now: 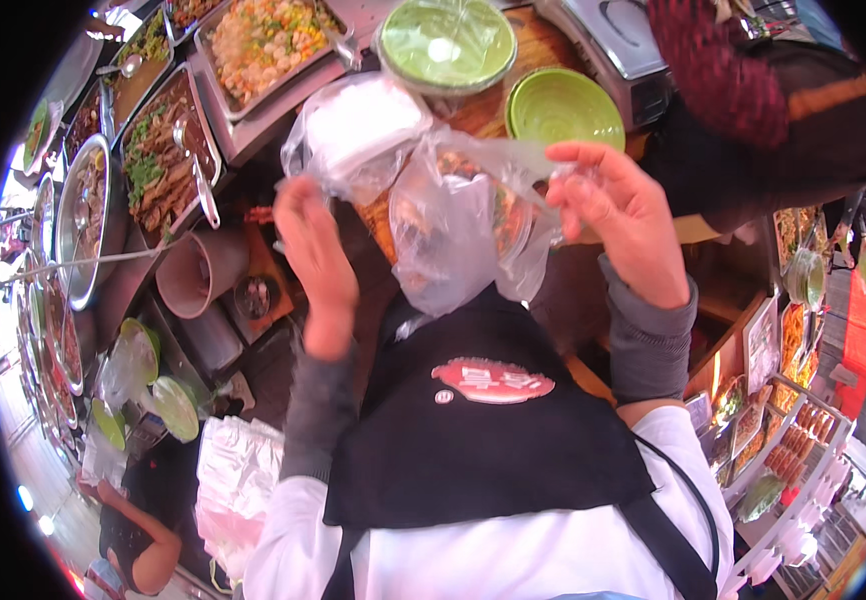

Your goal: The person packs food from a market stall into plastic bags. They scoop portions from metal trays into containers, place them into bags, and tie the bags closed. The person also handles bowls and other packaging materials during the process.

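Observation:
In front of my black apron is a clear plastic bag (444, 240). A round tub of food (512, 217) shows through its film, with its contents partly covered. My right hand (620, 210) pinches the bag's upper right edge between thumb and fingers. On the other side, my left hand (317, 255) is raised and blurred beside the bag. Whether its fingertips grip any film cannot be made out. Just beyond the hands lies a white foam box (362, 124) wrapped in clear plastic. Green bowls (448, 41) under film and a bare green bowl (564, 109) sit behind.
Metal trays of cooked food (264, 49) and a meat tray with a spoon (167, 150) line the left. A scale (613, 52) is at back right, near a co-worker's dark red sleeve (725, 75). White plastic bags (238, 480) hang at lower left, near another person's arm (144, 525).

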`<state>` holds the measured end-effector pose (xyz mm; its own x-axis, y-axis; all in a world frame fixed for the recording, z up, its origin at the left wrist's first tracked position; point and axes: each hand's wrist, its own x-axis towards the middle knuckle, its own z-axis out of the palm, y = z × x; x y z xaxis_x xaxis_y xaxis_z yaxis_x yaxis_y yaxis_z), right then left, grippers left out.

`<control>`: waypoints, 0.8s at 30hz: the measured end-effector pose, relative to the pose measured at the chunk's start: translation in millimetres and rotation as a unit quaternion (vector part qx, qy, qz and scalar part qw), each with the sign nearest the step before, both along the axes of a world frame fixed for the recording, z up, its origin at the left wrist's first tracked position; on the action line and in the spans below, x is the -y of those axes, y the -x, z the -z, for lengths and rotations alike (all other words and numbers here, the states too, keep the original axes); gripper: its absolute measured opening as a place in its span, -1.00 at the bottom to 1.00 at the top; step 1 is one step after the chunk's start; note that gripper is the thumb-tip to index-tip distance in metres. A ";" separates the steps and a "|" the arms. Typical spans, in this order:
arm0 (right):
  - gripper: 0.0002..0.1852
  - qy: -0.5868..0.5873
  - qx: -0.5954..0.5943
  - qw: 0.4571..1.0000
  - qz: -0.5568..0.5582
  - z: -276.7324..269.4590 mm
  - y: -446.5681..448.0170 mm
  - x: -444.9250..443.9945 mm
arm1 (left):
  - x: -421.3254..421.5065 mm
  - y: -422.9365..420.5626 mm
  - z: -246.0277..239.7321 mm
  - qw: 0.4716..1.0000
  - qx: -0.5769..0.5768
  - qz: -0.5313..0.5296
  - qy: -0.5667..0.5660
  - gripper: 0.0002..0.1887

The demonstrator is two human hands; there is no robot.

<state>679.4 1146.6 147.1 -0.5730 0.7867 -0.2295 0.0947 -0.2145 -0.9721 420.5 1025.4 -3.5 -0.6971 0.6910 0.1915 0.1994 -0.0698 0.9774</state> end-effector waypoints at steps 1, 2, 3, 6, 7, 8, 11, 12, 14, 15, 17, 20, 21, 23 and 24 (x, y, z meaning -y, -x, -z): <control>-0.65 0.006 -0.004 1.000 0.006 -1.6 0.1 2.3 | 14.9 -24.2 -21.3 0.995 0.023 0.090 0.040 -0.35; -0.65 0.033 0.002 0.999 0.013 -4.1 0.1 4.2 | 12.2 -49.7 -35.8 0.985 0.019 0.170 0.013 -0.30; -0.66 0.033 0.015 0.999 0.002 -5.7 1.0 4.7 | 13.0 -68.3 -50.9 0.976 -0.010 0.215 0.039 -0.24; -0.66 0.037 -0.043 0.998 -0.010 -8.4 5.5 5.4 | -24.1 -105.6 -64.9 0.957 -0.150 0.244 0.052 -0.62; -0.67 0.046 -0.069 0.996 -0.012 -8.2 5.5 2.3 | -33.4 -108.2 -65.0 0.971 -0.077 0.225 0.012 -0.82; -0.67 0.055 -0.064 0.996 -0.002 -7.7 5.3 -2.8 | -35.2 -106.4 -65.0 0.957 0.149 0.233 0.084 -0.96; -0.66 0.070 -0.055 0.993 0.080 -5.0 -2.2 -16.7 | -29.0 -74.6 -63.6 0.930 0.311 0.192 -0.049 -0.82; -0.66 0.047 -0.082 0.993 0.068 -4.3 -3.9 -19.2 | -19.5 -69.7 -67.4 0.930 0.361 0.073 -0.005 -0.74; -0.66 0.060 -0.049 0.993 0.093 -5.6 -8.3 -18.4 | -10.9 -48.3 -80.4 0.889 0.398 0.182 -0.136 -0.65; -0.65 0.039 -0.064 0.994 0.081 -7.6 -9.5 -16.4 | -6.8 -41.7 -91.3 0.890 0.388 0.193 -0.140 -0.63; -0.64 0.027 -0.057 0.996 0.065 -14.0 -12.8 -5.2 | -3.9 -41.4 -113.2 0.869 0.410 0.245 -0.131 -0.64; -0.63 0.044 -0.080 0.994 0.066 -23.8 -15.6 5.4 | -3.4 -40.4 -137.9 0.854 0.436 0.267 -0.099 -0.66; -0.63 0.051 -0.079 0.992 0.078 -25.1 -14.6 6.7 | -4.6 -40.8 -140.5 0.852 0.441 0.267 -0.086 -0.67; -0.64 0.058 -0.070 0.995 0.049 -24.4 -11.4 5.6 | -6.4 -37.3 -138.2 0.844 0.451 0.279 -0.079 -0.70; -0.64 0.076 -0.070 0.994 0.033 -21.8 -8.6 3.8 | -6.8 -35.0 -134.1 0.845 0.453 0.277 -0.059 -0.70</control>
<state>688.0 1142.8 168.9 -0.5555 0.7862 -0.2707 -0.0587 -0.3619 -0.9304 455.5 1032.2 130.7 -0.1705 0.9728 -0.1571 -0.7226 -0.0150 0.6911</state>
